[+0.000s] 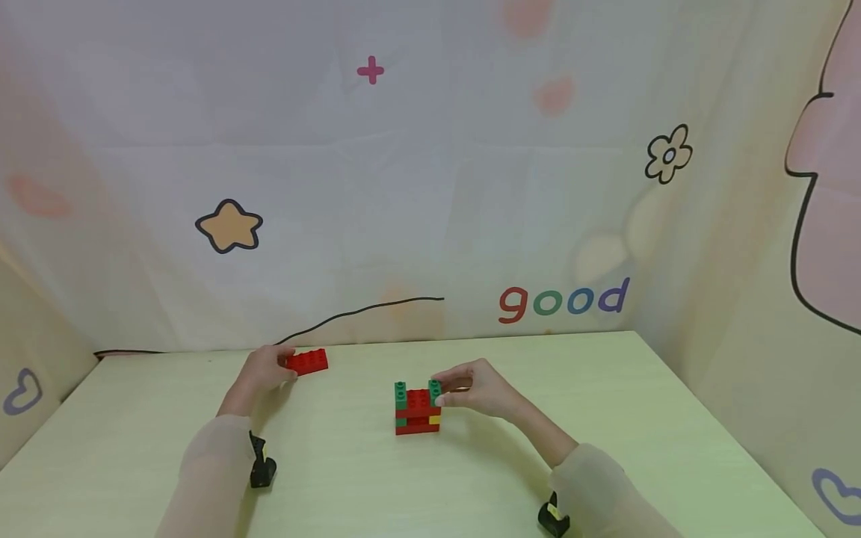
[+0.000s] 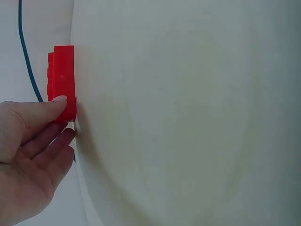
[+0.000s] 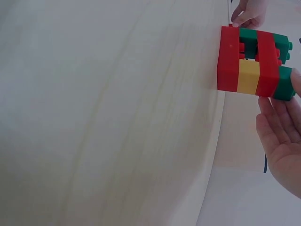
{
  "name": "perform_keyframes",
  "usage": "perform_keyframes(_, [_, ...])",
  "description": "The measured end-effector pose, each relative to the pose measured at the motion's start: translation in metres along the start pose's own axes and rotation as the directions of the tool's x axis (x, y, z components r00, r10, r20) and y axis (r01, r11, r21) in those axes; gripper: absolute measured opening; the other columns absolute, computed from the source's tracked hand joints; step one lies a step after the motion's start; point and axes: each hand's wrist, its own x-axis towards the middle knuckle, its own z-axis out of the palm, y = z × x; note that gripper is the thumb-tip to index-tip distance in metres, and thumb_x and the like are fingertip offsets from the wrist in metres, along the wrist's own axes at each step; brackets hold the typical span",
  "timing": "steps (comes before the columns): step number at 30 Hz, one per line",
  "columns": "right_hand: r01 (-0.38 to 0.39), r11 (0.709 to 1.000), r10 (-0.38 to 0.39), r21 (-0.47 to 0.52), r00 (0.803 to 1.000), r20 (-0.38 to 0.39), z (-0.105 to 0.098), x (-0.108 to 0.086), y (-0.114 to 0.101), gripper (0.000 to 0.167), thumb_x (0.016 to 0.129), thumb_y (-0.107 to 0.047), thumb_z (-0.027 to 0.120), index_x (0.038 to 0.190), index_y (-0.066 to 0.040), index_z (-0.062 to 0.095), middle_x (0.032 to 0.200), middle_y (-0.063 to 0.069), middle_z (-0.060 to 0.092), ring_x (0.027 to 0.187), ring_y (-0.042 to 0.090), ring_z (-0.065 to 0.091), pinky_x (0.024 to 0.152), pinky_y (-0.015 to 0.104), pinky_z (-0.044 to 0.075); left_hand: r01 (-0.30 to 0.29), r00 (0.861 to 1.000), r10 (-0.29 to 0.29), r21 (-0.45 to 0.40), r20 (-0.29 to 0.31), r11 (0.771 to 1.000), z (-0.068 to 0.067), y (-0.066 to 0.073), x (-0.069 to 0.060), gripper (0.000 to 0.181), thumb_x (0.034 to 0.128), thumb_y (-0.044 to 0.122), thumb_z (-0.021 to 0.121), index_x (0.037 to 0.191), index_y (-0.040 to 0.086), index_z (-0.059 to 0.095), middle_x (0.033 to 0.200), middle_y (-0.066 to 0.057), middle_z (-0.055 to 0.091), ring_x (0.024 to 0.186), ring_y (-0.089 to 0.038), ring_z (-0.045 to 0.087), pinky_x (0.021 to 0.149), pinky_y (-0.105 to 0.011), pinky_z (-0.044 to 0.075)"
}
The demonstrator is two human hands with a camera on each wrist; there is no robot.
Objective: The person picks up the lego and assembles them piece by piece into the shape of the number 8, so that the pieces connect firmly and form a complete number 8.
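At the far left of the table, my left hand pinches one end of a long red toy brick. In the left wrist view the thumb lies on the side of that red brick. My right hand holds the right green brick on top of a small block structure, between thumb and fingers. The structure stands upright with two long red layers. Between them sit a green brick and a yellow brick, with a gap in the middle. Another green brick tops its left end.
A pale wood-look table carries everything. Behind it hangs a printed cloth backdrop that meets the table's back edge near the left hand. Black wrist devices sit on both forearms.
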Motion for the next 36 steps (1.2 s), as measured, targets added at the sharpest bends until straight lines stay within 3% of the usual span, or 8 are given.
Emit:
perform_keyframes(6, [-0.015, 1.000, 0.015, -0.001, 1.000, 0.000, -0.001, -0.001, -0.001, 0.037, 0.079, -0.014, 0.071, 0.112, 0.000, 0.063, 0.108, 0.015, 0.065, 0.096, 0.024, 0.063, 0.079, 0.031, 0.052, 0.004, 1.000, -0.004, -0.003, -0.014, 1.000, -0.002, 0.002, -0.004, 0.045, 0.0800, 0.002, 0.065, 0.120, -0.011, 0.051, 0.109, -0.025, 0.057, 0.095, -0.033, 0.052, 0.085, -0.044, 0.044])
perform_keyframes(16, [0.002, 1.000, -0.002, -0.006, 1.000, 0.006, 0.000, -0.001, -0.001, 0.038, 0.079, -0.015, 0.070, 0.112, 0.001, 0.063, 0.107, 0.016, 0.065, 0.095, 0.025, 0.064, 0.079, 0.031, 0.052, -0.069, 0.998, 0.068, -0.059, -0.017, 0.996, -0.011, 0.009, -0.015, 0.040, 0.0803, 0.006, 0.067, 0.116, -0.009, 0.056, 0.106, -0.024, 0.060, 0.094, -0.033, 0.056, 0.081, -0.042, 0.046])
perform_keyframes(22, [-0.001, 1.000, 0.001, 0.024, 1.000, 0.001, 0.001, -0.001, -0.001, 0.040, 0.079, -0.016, 0.071, 0.113, 0.002, 0.062, 0.107, 0.016, 0.065, 0.095, 0.024, 0.064, 0.078, 0.031, 0.052, -0.123, 0.992, 0.121, -0.076, -0.035, 0.989, -0.010, 0.015, -0.019, 0.040, 0.0795, 0.005, 0.067, 0.115, -0.008, 0.057, 0.107, -0.023, 0.061, 0.094, -0.032, 0.057, 0.079, -0.039, 0.049])
perform_keyframes(27, [-0.008, 0.999, 0.008, 0.040, 1.000, 0.002, 0.001, -0.002, 0.000, 0.041, 0.079, -0.015, 0.070, 0.115, 0.002, 0.061, 0.109, 0.017, 0.064, 0.096, 0.025, 0.063, 0.079, 0.032, 0.052, -0.195, 0.980, 0.188, -0.127, -0.067, 0.973, -0.003, 0.021, -0.023, 0.041, 0.0787, 0.006, 0.069, 0.116, -0.007, 0.057, 0.108, -0.022, 0.061, 0.095, -0.032, 0.058, 0.080, -0.038, 0.050])
perform_keyframes(33, [0.002, 1.000, -0.002, 0.026, 1.000, 0.010, -0.002, -0.011, -0.025, 0.040, 0.080, -0.009, 0.068, 0.115, 0.008, 0.058, 0.110, 0.023, 0.062, 0.099, 0.031, 0.062, 0.080, 0.034, 0.052, -0.291, 0.955, 0.278, -0.151, -0.102, 0.945, 0.003, 0.039, -0.035, 0.042, 0.0771, 0.006, 0.071, 0.114, -0.008, 0.058, 0.110, -0.022, 0.061, 0.095, -0.033, 0.060, 0.078, -0.038, 0.052])
perform_keyframes(36, [0.004, 1.000, -0.004, 0.020, 1.000, 0.015, -0.004, -0.013, -0.032, 0.039, 0.081, -0.008, 0.067, 0.115, 0.008, 0.058, 0.110, 0.023, 0.062, 0.098, 0.032, 0.062, 0.080, 0.033, 0.052, -0.299, 0.953, 0.284, -0.170, -0.107, 0.939, 0.006, 0.048, -0.041, 0.041, 0.0768, 0.006, 0.071, 0.114, -0.007, 0.059, 0.109, -0.020, 0.061, 0.096, -0.033, 0.060, 0.077, -0.036, 0.052])
